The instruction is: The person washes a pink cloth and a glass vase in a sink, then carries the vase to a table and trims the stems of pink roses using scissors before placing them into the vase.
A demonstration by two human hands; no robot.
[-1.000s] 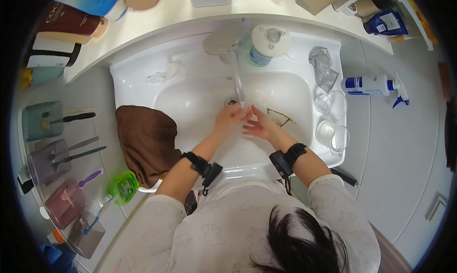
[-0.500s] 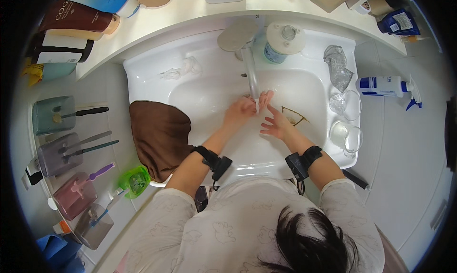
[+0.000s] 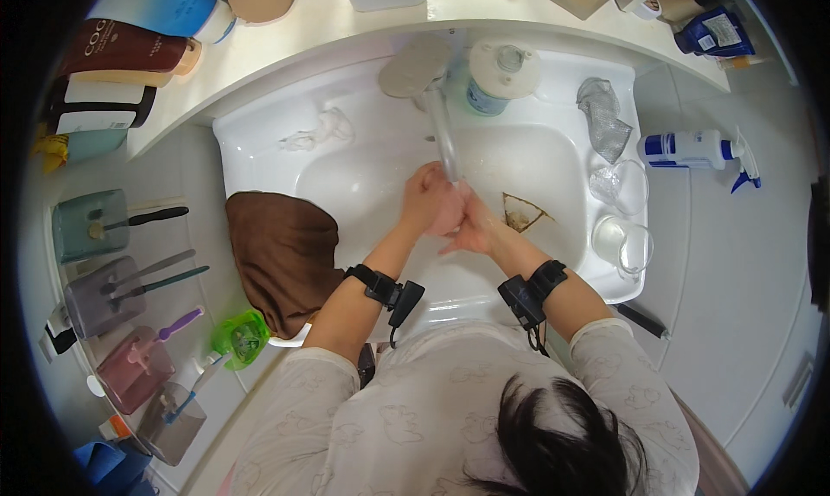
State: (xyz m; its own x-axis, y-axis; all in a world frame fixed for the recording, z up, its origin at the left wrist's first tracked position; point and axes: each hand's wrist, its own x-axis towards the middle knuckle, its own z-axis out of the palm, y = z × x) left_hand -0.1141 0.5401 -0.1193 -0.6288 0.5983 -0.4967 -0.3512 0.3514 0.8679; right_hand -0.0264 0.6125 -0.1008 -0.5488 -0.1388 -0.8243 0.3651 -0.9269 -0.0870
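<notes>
Under the faucet spout (image 3: 443,146) of the white sink, my left hand (image 3: 422,200) and my right hand (image 3: 475,228) are brought together. Between them is something soft and pink (image 3: 448,212); its kind is hard to make out against the skin. My left fingers curl around it. My right palm presses against its other side, one finger sticking out below. Close to my right hand, a triangular piece with brown edges (image 3: 523,212) lies in the basin.
A brown cloth (image 3: 281,249) hangs over the sink's left rim. On the right rim are a grey mesh cloth (image 3: 603,120) and two clear cups (image 3: 622,245). A pump bottle (image 3: 500,76) stands behind the faucet. The white shelf (image 3: 294,51) overhangs the back.
My right hand has moved left and closed against my left hand; its fingers were spread before. The pink thing has come nearer, between both hands. The whole view has shifted slightly.
</notes>
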